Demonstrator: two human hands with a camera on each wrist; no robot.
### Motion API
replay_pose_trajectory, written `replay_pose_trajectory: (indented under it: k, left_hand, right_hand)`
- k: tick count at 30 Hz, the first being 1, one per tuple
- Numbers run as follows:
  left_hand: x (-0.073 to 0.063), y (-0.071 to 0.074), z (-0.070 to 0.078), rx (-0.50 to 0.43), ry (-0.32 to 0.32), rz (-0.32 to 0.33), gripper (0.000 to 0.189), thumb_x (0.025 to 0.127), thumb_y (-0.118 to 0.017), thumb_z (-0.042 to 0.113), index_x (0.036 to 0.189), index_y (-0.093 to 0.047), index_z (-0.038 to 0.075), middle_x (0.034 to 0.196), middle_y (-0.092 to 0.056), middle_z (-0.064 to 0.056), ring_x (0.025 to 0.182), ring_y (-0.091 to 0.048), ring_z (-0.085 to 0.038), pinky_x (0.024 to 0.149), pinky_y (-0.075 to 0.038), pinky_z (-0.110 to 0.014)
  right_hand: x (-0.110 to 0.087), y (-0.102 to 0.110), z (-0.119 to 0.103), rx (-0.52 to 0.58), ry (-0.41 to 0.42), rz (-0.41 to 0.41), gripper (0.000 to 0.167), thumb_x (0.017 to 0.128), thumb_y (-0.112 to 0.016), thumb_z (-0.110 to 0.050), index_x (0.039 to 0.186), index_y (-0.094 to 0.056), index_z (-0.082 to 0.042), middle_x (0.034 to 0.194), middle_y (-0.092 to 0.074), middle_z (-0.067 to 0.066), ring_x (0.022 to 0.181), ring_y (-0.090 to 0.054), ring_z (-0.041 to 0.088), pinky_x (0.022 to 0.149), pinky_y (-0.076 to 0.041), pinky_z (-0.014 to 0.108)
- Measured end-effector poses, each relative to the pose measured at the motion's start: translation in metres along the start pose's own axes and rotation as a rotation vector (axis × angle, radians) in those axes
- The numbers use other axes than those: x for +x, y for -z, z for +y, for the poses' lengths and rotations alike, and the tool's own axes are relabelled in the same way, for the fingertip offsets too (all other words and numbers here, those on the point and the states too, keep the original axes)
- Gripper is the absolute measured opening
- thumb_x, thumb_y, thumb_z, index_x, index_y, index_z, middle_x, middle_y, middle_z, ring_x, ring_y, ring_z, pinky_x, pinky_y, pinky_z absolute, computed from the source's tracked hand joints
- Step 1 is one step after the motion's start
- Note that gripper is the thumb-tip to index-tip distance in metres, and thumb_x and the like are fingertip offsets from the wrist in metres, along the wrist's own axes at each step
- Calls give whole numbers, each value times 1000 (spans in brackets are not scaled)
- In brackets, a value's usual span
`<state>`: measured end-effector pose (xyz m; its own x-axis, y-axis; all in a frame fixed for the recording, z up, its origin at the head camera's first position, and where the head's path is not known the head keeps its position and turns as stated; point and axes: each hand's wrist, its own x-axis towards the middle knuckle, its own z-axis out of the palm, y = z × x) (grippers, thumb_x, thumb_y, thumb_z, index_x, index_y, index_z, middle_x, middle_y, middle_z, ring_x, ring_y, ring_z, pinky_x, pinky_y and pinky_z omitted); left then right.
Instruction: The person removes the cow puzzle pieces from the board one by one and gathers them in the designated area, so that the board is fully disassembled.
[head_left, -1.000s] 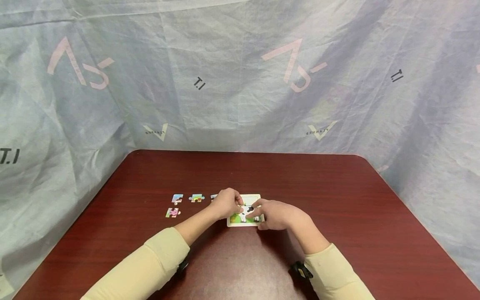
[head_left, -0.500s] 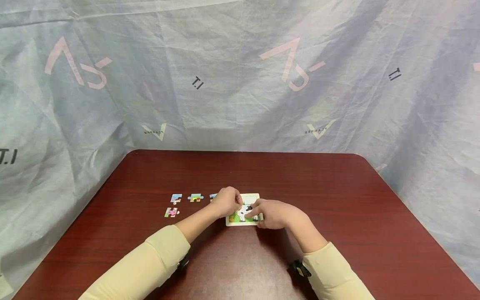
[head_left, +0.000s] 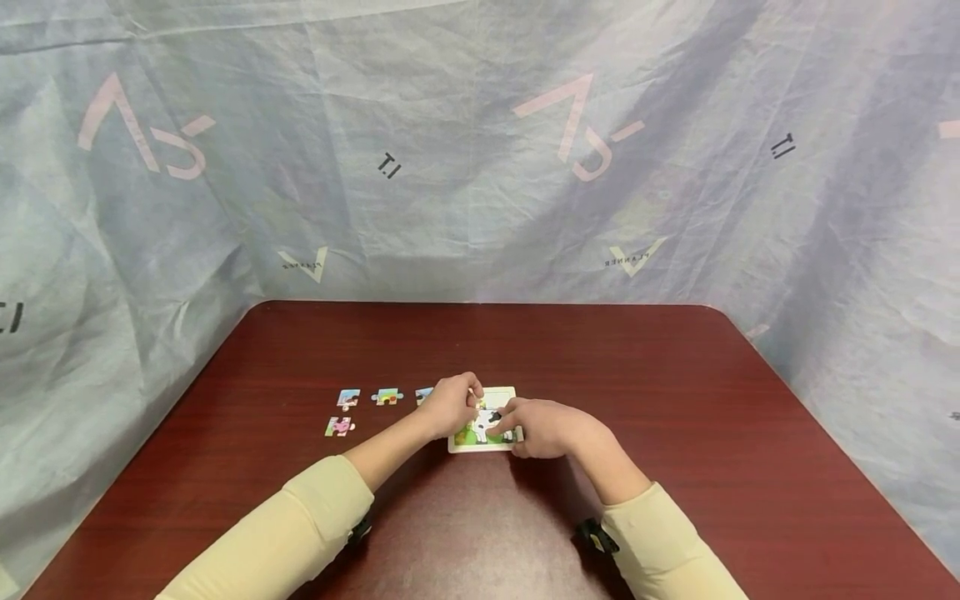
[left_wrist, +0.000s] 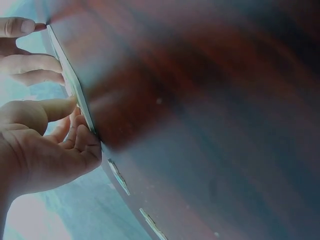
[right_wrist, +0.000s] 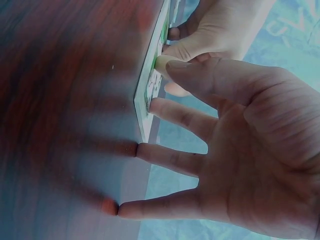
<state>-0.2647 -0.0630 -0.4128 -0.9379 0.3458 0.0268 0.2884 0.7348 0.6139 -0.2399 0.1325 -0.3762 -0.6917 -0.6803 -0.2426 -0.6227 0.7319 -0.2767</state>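
A small puzzle tray (head_left: 483,449) with a pale rim lay flat on a reddish-brown surface (head_left: 637,375), with a person's two bare hands over it. Inside the tray, a black-and-white cow (head_left: 482,427) showed against green, with a pale blank strip (head_left: 497,395) along the far side. The left hand (head_left: 447,408) had bent fingers, their tips at the tray's left part; whether they pinched a piece could not be told. The right hand (head_left: 553,429) was spread and gripped nothing, some fingertips touching the tray, others resting on the surface beside it. Left of the tray lay a pink piece (head_left: 339,427) and, farther back, a row of three pieces (head_left: 387,397), the last partly hidden by the left hand.

The step looked like seating a piece. Done well, it seemed to call for the right fingers to steady the tray while the left matched tab to socket, then pressed straight down without forcing a tilted edge.

Compared with half a second earlier, little differed: everything sat slightly farther left in the head view, the left fingertips seemed a touch farther apart, and the loose pieces kept their layout.
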Motion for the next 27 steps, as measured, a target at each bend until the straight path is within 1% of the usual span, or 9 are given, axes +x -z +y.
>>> replay_pose_trajectory:
  k: [5,10,16,19,22,27]
  left_hand:
    - [1,-1,0,-14,29,-8,13,88,-70,-6,98,-66,0,81,-58,-2,73,-52,-14,68,-46,-27]
    - [1,-2,1,-84,73,5,12,86,-71,-7,96,-71,-1,82,-62,-4,75,-54,-13,68,-47,-26]
    - [-1,1,2,-165,110,24,13,84,-74,-7,95,-73,1,81,-62,-3,76,-55,-14,67,-48,-25]
    - [-1,2,3,-174,115,30,12,85,-75,-4,96,-73,2,81,-64,-3,75,-56,-14,67,-48,-25]
    - [-2,3,2,-189,123,21,11,87,-75,-2,97,-74,3,82,-64,-4,74,-57,-14,65,-48,-25]
    - [-2,3,-1,-180,105,6,11,89,-74,-1,99,-74,2,83,-64,-4,74,-56,-14,64,-48,-26]
  right_hand:
    - [0,0,-1,1,-9,-4,42,89,-71,-5,128,-72,-20,139,-56,9,119,-60,30,96,-47,41]
    - [0,0,-1,3,-15,-2,42,88,-71,-5,128,-73,-20,138,-56,10,119,-60,30,96,-47,41]
    - [0,0,-1,9,-21,7,42,88,-71,-6,127,-73,-20,136,-57,9,119,-60,29,97,-47,41]
    - [0,0,-1,8,-25,11,42,87,-72,-6,127,-73,-20,136,-57,9,119,-60,29,98,-47,42]
    - [0,0,-1,8,-27,13,42,87,-72,-6,127,-73,-20,136,-57,9,120,-59,30,99,-46,43]
    - [2,-1,-1,7,-39,1,42,88,-73,-8,128,-73,-21,138,-56,8,121,-59,29,99,-46,42]
